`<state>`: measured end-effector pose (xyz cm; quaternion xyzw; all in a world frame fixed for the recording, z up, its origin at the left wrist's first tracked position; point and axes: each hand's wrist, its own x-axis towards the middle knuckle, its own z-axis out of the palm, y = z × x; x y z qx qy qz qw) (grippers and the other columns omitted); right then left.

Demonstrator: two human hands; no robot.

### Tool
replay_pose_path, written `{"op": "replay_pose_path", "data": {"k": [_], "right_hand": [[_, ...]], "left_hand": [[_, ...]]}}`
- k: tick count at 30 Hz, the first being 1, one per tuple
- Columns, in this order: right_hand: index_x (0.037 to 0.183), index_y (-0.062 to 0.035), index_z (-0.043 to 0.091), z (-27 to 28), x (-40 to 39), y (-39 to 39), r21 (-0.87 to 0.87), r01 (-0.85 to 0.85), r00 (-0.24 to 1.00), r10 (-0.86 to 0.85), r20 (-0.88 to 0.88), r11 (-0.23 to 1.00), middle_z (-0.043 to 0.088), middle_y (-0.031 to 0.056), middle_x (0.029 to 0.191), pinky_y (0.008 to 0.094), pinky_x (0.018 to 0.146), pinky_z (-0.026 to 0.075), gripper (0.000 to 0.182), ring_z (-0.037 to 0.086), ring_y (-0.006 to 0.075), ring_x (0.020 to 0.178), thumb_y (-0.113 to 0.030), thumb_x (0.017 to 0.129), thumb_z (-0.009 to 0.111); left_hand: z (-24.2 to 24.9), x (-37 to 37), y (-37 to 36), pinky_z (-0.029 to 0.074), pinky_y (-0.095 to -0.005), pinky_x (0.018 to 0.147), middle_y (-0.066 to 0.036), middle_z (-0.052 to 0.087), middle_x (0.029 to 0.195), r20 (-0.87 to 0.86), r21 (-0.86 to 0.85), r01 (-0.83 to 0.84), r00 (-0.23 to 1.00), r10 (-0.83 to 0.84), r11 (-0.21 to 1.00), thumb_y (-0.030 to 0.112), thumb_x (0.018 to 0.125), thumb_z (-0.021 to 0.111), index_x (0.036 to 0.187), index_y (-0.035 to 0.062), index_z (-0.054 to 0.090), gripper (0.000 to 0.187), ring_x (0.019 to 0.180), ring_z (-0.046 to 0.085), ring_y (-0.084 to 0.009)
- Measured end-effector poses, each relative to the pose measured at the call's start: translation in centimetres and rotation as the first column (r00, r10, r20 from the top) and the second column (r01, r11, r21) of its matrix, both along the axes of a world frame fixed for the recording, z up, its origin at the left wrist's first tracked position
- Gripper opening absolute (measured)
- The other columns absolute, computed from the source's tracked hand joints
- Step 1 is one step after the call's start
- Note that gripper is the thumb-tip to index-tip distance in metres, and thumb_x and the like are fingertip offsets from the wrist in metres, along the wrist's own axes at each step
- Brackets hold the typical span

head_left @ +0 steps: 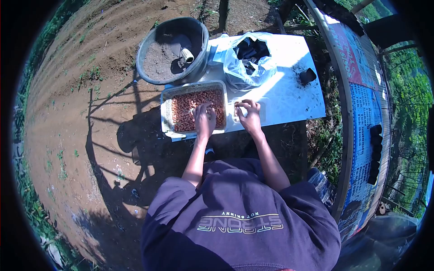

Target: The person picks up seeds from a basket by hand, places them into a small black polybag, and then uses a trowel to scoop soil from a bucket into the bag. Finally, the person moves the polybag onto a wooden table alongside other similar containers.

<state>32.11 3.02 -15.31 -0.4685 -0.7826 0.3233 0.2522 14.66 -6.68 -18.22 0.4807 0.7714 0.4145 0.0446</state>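
Purple shirt fills the foreground — both hands out over the white counter [289,97]. Left hand [205,118] digs fingers-down into the tray of peanuts [181,110]; right hand [249,114] pinches at a small clear container [262,110] just beside it — contents too small to tell.

Two hands, left [205,118] and right [249,114]. One tray [168,113] of many seeds [183,113], one small clear box [261,110], one basin [174,49] at upper centre, one plastic bag [249,61], one table [294,90].
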Motion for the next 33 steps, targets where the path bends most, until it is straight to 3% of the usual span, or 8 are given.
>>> {"op": "replay_pose_path", "data": {"k": [9,14,18,22,25,26,33], "right_hand": [[0.099,-0.0141,0.074,0.3,-5.9,-4.8,0.226,-0.073,0.995,0.057,0.08,0.971,0.06,0.0086,0.117,0.0459,0.104,0.04,0.019,0.043,0.0344,0.122,-0.011,0.08,0.071],[0.1,-0.0215,0.075,-2.0,-8.6,-6.0,0.14,-0.27,0.938,0.227,0.264,0.953,0.06,0.0026,0.119,0.0469,0.108,0.035,0.02,0.04,0.0337,0.127,-0.018,0.08,0.072],[0.103,-0.0249,0.077,-3.3,-10.4,-6.2,0.064,-0.407,0.842,0.347,0.412,0.911,0.06,0.0031,0.12,0.0493,0.106,0.035,0.025,0.04,0.0357,0.126,-0.019,0.079,0.069],[0.108,-0.0287,0.076,-4.6,-11.7,-6.1,0.01,-0.375,0.787,0.312,0.532,0.927,0.058,0.0061,0.122,0.0463,0.101,0.039,0.031,0.043,0.036,0.118,-0.023,0.078,0.071],[0.111,-0.0299,0.075,-4.4,-12.3,-5.9,-0.123,-0.378,0.733,0.378,0.566,0.918,0.057,0.007,0.124,0.0442,0.1,0.041,0.034,0.042,0.0358,0.118,-0.024,0.078,0.072],[0.112,-0.0276,0.074,-4.4,-12.3,-6.0,-0.059,-0.403,0.746,0.365,0.557,0.913,0.056,0.0083,0.126,0.0437,0.1,0.041,0.035,0.043,0.0359,0.119,-0.024,0.077,0.072],[0.107,-0.021,0.074,-3.2,-13.0,-6.0,-0.078,-0.423,0.71,0.384,0.59,0.903,0.061,0.007,0.118,0.0443,0.099,0.042,0.032,0.046,0.0341,0.118,-0.019,0.075,0.073]], "left_hand": [[-1.6,-6.4,-5.3,0.04,-0.0451,0.097,-0.013,0.063,0.106,0.019,-0.073,0.035,0.999,-0.034,0.997,0.01,0.084,0.065,0.109,0.0054,0.063,0.026,0.106,0.055,-0.0335],[-1.9,-8.9,-7.5,0.043,-0.044,0.097,-0.014,0.064,0.106,0.053,-0.19,0.064,0.997,-0.055,0.98,0.011,0.086,0.063,0.107,0.0062,0.063,0.021,0.104,0.056,-0.0342],[-3.2,-9.7,-8.2,0.044,-0.0452,0.098,-0.015,0.065,0.11,0.031,-0.249,0.099,0.995,-0.095,0.963,0.015,0.087,0.063,0.106,0.0057,0.064,0.022,0.106,0.057,-0.0357],[-2.7,-9.5,-7.9,0.044,-0.045,0.098,-0.015,0.065,0.108,0.034,-0.282,0.126,0.992,-0.121,0.951,0.018,0.088,0.062,0.107,0.0054,0.064,0.023,0.105,0.058,-0.0356],[-2.4,-9.6,-7.8,0.044,-0.0451,0.098,-0.015,0.065,0.107,0.03,-0.306,0.141,0.99,-0.138,0.942,0.018,0.088,0.062,0.106,0.0049,0.064,0.022,0.105,0.058,-0.0358],[-2.3,-9.7,-7.9,0.045,-0.0454,0.098,-0.015,0.065,0.107,0.045,-0.32,0.139,0.99,-0.131,0.937,0.019,0.088,0.062,0.105,0.0047,0.064,0.023,0.106,0.057,-0.0362],[-2.5,-9.7,-8.1,0.046,-0.0459,0.098,-0.017,0.065,0.107,0.028,-0.31,0.122,0.993,-0.119,0.943,0.02,0.086,0.062,0.107,0.0038,0.065,0.027,0.106,0.058,-0.0371]]}}
